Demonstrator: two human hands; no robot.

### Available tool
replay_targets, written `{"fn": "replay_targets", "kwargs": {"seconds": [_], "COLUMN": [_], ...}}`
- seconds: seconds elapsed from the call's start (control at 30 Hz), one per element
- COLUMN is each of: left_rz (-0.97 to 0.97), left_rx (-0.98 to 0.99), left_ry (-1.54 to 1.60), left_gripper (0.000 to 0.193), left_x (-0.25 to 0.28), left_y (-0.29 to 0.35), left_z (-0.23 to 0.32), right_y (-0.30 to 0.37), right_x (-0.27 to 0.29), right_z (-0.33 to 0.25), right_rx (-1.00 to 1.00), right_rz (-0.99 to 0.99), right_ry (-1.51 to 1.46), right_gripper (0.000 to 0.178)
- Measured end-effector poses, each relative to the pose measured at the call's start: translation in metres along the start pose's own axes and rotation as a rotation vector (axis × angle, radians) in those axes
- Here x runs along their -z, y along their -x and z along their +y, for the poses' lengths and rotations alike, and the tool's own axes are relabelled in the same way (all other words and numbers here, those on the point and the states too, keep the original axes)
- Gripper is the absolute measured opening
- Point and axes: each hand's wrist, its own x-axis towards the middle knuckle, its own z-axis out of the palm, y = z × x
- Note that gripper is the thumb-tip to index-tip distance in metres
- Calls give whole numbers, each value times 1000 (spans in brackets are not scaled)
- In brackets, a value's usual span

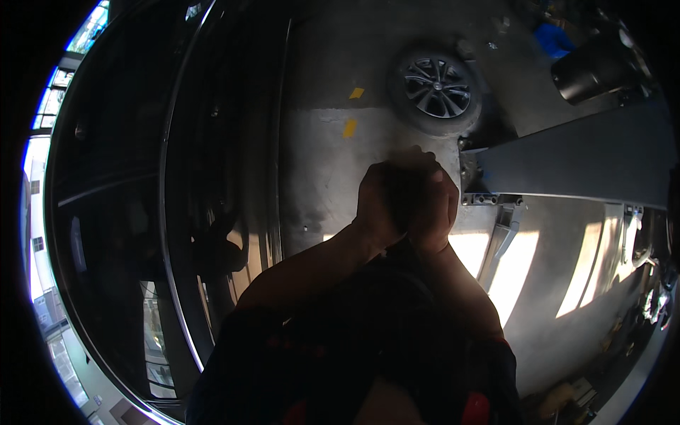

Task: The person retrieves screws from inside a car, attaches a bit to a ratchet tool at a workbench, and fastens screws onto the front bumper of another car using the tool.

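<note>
My left hand (377, 205) and my right hand (438, 209) are raised close together in front of my body, over the floor. Both sets of fingers are curled inward and meet at the top. Deep shadow fills the space between the palms, so whatever they hold, if anything, is hidden. Beyond my hands, a wheel with a tyre and a spoked alloy rim (438, 88) lies flat on the floor.
To my left runs the glossy dark side of a car (117, 212). A grey lift post (581, 157) with a bolted base stands at right. A black bin (593, 74) and a blue object (552, 40) are at the far right. Yellow marks (350, 128) show on the concrete floor (319, 163).
</note>
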Motion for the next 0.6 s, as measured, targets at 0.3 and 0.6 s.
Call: {"fn": "replay_targets", "kwargs": {"seconds": [0.3,0.6], "left_rz": [15,204], "left_rx": [-89,-194], "left_ry": [192,239], "left_gripper": [43,53], "left_x": [51,57], "left_y": [-209,-407], "left_z": [81,201], "right_y": [-250,-497], "right_x": [11,15], "right_z": [55,95], "right_rx": [-29,128], "right_rz": [2,-175], "right_ry": [-266,-223], "right_gripper": [47,28]}}
